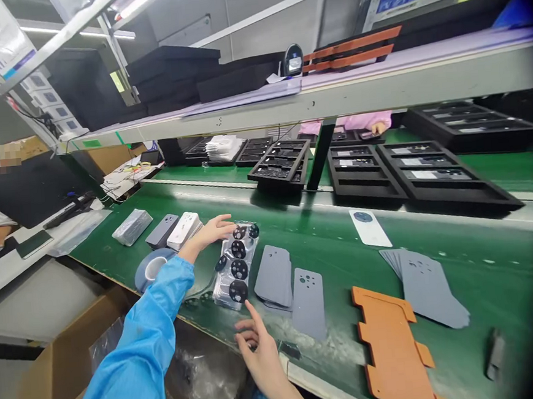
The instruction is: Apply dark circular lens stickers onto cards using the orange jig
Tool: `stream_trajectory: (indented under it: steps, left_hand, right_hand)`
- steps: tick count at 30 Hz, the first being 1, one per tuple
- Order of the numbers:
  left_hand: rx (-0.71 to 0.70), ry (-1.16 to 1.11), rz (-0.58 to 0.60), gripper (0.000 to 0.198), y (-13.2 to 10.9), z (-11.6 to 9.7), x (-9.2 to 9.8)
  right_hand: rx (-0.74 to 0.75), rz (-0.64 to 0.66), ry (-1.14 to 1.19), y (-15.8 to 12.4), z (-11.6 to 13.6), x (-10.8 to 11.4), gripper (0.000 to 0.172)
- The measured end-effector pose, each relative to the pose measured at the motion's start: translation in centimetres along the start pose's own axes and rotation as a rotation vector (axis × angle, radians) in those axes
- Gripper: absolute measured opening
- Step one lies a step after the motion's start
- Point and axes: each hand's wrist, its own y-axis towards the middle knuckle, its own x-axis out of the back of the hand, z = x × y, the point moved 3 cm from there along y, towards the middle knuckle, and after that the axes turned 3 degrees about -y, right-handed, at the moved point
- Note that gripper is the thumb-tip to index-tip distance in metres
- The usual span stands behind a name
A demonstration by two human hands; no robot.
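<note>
On the green surface [325, 238], a clear pack [227, 280] of black discs [238, 249] lies between the hands. The left hand [213, 230] reaches its far end; whether that grip has hold, I cannot tell. The right hand [261, 344] has a loose, unfilled grip, index finger near the closest disc. Grey sheets [272, 276] crowd the pack's right; a tape roll [143, 272] sits against the blue sleeve [142, 344], an orange plate [391, 343] farther right.

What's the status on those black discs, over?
Left hand at far end of black discs. Right hand open, by nearest disc. Gray panels close on the discs' right.
</note>
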Motion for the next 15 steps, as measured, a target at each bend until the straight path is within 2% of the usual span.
stream_trajectory:
  steps: [5,11,15]
  left_hand:
    - [-0.102,0.061,0.001,0.062,-1.0,0.5,-1.9]
    - [-0.229,0.158,-0.073,0.060,-4.1,1.5,-3.3]
    - [-0.231,0.323,-0.006,0.063,-4.7,2.4,-5.5]
  right_hand:
    - [-0.015,-0.001,0.039,-0.2,-0.4,0.7,0.060]
    - [-0.019,-0.052,0.007,0.4,-1.2,1.9,0.053]
    - [-0.027,-0.086,0.024,0.4,-2.4,2.5,0.054]
